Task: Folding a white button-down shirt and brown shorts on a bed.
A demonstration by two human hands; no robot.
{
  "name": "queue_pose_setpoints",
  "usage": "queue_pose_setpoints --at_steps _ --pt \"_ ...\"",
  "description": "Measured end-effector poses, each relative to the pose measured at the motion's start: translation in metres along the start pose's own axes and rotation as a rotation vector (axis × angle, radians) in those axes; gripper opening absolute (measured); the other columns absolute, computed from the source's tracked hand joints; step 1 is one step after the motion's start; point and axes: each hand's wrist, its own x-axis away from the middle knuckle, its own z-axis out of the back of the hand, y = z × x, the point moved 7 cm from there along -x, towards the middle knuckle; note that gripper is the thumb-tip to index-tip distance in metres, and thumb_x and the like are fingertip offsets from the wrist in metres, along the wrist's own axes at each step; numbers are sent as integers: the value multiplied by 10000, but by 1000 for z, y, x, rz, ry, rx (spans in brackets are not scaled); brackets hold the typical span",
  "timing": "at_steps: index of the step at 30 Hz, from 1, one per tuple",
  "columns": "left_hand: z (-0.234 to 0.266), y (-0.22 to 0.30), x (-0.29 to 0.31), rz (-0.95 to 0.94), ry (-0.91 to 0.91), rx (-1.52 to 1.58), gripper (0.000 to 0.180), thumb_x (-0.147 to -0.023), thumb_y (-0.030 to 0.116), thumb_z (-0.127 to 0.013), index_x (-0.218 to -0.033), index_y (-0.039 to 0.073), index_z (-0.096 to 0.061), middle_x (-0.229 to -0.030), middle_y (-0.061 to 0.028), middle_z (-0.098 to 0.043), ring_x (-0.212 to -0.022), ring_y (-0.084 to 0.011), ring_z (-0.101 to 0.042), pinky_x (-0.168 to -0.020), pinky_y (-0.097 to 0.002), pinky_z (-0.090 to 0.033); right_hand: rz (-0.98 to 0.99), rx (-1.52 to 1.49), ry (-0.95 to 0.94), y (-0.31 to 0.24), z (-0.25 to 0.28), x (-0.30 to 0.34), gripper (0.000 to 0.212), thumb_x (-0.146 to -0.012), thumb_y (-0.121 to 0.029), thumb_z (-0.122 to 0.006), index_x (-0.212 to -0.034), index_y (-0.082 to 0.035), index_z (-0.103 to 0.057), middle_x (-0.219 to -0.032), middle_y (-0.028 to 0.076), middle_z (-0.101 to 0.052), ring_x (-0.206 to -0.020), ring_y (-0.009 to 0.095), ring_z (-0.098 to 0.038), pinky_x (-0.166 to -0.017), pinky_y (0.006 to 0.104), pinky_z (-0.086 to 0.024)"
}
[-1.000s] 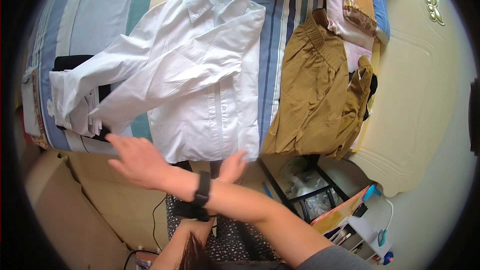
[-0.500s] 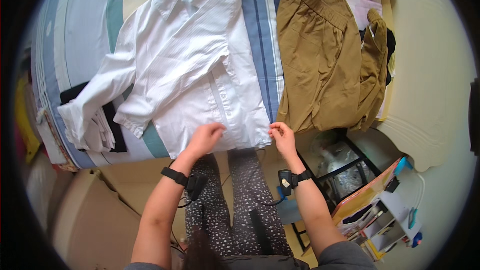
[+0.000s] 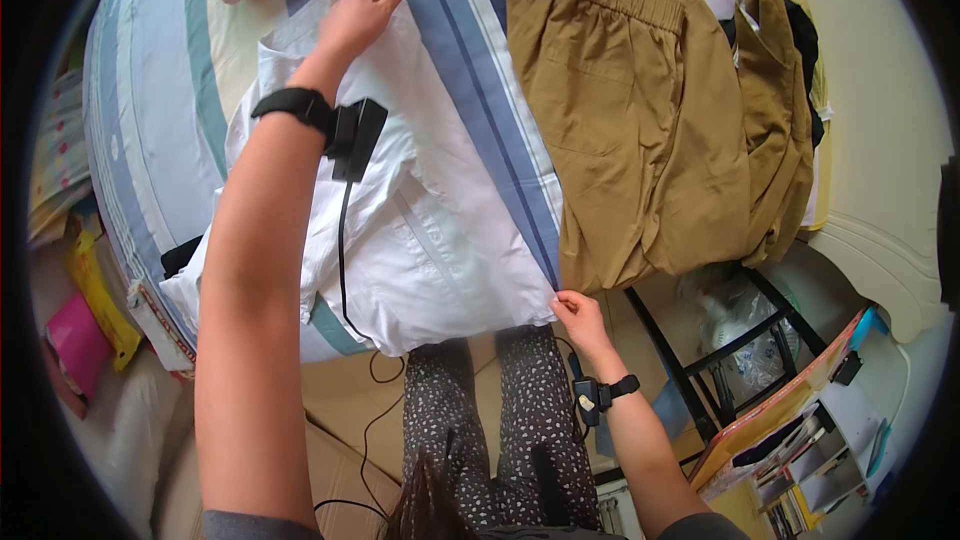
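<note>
A white button-up shirt (image 3: 470, 240) lies on the bed, its hem along the near edge and one sleeve folded across its front. My right hand (image 3: 582, 322) pinches the hem's right corner. At the shirt's far end, my left hand (image 3: 358, 22) is over the collar and shoulder area with a finger stretched out to the right. That hand is open, and the cloth beneath it is partly hidden. My left forearm covers much of the shirt's left side.
Brown elastic-waist trousers (image 3: 610, 130) lie to the right of the shirt on the striped bedsheet (image 3: 150, 130). A black-framed stand (image 3: 720, 350) with a clear plastic bag (image 3: 750, 335) is below the bed's right edge. A shelf of small items (image 3: 820, 460) stands farther right.
My left hand has moved from the hem up to the shirt's far end. My right hand stays at the hem corner. The view has shifted somewhat.
</note>
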Motion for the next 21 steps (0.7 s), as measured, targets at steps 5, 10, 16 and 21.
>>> queue_pose_setpoints --at_steps 5,10,16,21 --pt "-16 -19 -25 24 41 291 384 -792 317 -608 -998 -7 -616 -850 -108 -636 -751 -208 -612 -689 -312 -474 151 142 117 -3 -6 3 133 -802 -104 -628 -790 25 -600 -599 52 -574 -540 87 -512 -517 241 -419" --pt "-33 -23 -25 36 32 560 321 -825 278 -604 -986 0 -614 -810 -35 -611 -717 -141 -578 -651 -278 -454 154 143 244 16 1 0 151 -787 -127 -643 -762 15 -599 -578 92 -563 -521 135 -528 -510 275 -422" --pt "0 -25 -1 -185 367 462 311 -819 186 -620 -1065 11 -547 -942 -83 -615 -867 -187 -581 -770 -304 -450 98 199 163 3 -9 4 133 -782 -128 -639 -809 -3 -603 -642 94 -581 -577 183 -560 -546 301 -438" --pt "23 -68 156 -306 730 259 365 -769 15 -559 -1132 37 -523 -1140 -137 -533 -1099 -304 -462 -961 -370 -333 492 613 300 -76 -10 43 168 -765 -45 -581 -932 -63 -585 -800 98 -564 -743 295 -555 -655 369 -452"
